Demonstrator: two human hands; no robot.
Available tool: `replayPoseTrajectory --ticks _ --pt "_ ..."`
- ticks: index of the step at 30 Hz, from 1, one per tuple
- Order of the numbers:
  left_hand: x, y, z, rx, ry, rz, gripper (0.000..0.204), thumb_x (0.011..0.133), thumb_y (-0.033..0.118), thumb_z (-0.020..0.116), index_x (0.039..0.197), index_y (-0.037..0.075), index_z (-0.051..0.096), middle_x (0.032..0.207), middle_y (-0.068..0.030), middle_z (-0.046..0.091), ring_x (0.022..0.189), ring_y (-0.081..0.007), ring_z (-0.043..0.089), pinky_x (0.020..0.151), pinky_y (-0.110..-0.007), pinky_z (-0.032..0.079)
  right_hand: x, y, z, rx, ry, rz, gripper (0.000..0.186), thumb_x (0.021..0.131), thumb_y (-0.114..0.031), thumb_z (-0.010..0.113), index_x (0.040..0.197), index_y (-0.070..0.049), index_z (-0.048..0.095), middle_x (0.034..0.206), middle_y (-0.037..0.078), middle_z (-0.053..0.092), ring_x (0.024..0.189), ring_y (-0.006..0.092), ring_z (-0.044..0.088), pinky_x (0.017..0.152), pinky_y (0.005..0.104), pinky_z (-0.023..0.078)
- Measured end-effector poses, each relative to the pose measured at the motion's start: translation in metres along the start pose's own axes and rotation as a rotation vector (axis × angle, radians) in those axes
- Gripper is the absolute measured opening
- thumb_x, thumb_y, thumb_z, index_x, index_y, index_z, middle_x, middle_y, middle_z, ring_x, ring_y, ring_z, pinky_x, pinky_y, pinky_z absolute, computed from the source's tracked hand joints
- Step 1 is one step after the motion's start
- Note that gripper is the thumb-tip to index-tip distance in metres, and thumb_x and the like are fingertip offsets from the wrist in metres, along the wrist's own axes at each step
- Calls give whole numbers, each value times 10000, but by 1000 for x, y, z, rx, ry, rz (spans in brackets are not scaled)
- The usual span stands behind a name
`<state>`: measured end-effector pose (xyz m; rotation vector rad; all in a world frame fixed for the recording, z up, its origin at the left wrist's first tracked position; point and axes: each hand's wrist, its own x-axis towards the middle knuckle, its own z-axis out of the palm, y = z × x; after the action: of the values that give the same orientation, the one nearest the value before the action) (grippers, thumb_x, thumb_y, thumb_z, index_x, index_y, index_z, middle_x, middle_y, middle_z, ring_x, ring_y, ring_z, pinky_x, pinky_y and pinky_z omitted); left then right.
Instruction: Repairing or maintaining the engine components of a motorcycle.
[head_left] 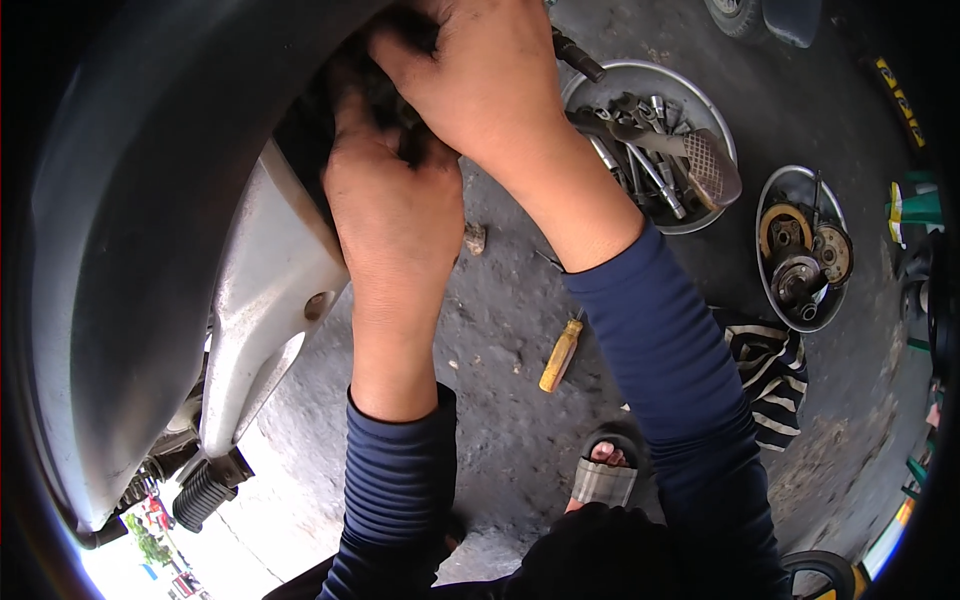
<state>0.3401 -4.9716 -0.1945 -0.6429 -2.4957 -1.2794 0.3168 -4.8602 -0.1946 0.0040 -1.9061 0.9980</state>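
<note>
My left hand (392, 205) and my right hand (480, 85) reach side by side into a shadowed recess under a motorcycle's dark grey body panel (120, 250), fingers bent around something I cannot make out; their fingertips are hidden. Beside my left wrist is the motorcycle's silver metal bracket (270, 280) with a round hole, and lower left a black ribbed footrest (200, 495). A short dark bar (585, 60) sticks out beyond my right hand. Below that, a metal bowl (705, 92) of wrenches and sockets has a pedal with a cross-hatched pad (708, 170) lying across it.
On the grey floor lie a yellow-handled screwdriver (558, 360), a smaller metal dish (768, 182) of round parts and a striped cloth (775, 385). My sandalled foot (600, 478) is below. A wheel (740, 15) stands at top right, assorted items (915, 210) along the right edge.
</note>
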Motion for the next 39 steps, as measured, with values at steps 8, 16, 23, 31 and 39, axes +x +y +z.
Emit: replayPoseTrajectory --ticks 8,16,23,31,39 --pt "-7 2 6 90 -26 -22 652 838 105 679 1403 -63 401 929 -198 721 910 -248 712 783 -317 520 -7 4 22 -76 84 -62 177 741 -258 738 827 -104 743 812 89 702 734 280 687 688 401 551" --pt "-7 1 1 23 -80 -31 620 869 105 647 1414 -38 387 1090 -233 686 1050 -308 674 863 -354 507 -4 -4 20 -197 107 -172 186 734 -217 772 790 -44 734 741 102 684 708 265 669 664 360 533" --pt "-7 2 1 15 -103 -27 647 884 111 628 1438 -44 333 1105 -237 681 1054 -325 670 871 -357 508 -7 2 25 -159 175 -184 235 699 -292 769 733 -62 733 710 120 668 704 314 640 723 425 511" --pt "-5 -6 2 95 -95 8 622 893 155 631 1426 -26 363 1076 -231 690 1035 -324 677 852 -355 518 -2 3 31 -173 287 -290 174 711 -247 758 795 -97 736 792 80 710 793 242 680 798 415 491" --pt "-6 -10 2 67 -101 38 600 902 157 630 1420 -10 377 1076 -221 693 1041 -311 677 851 -353 520 -6 -2 18 -172 61 -218 168 759 -212 699 755 -44 703 735 113 657 749 269 642 814 407 461"
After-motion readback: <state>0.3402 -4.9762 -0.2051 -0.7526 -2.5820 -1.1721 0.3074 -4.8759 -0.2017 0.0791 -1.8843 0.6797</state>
